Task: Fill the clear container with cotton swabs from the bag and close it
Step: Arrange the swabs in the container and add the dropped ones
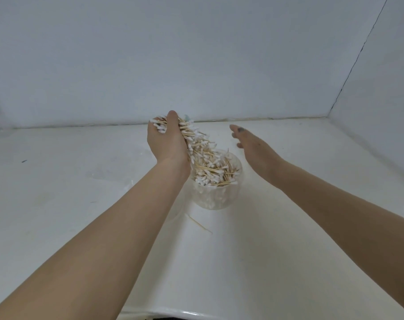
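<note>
Container (216,181) heaped with swabs (213,168); left hand (167,139) cups more, possibly spilling.

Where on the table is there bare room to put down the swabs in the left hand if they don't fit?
Bare white table lies right of the clear container, under the open right hand; another bare stretch lies far left of the left hand. It is crowded in front of the heaped container: a stray swab lies there.

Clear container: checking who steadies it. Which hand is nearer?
Left. The left hand tips swabs just above the clear container's rim; the right hand, open, hovers apart to its right.
</note>
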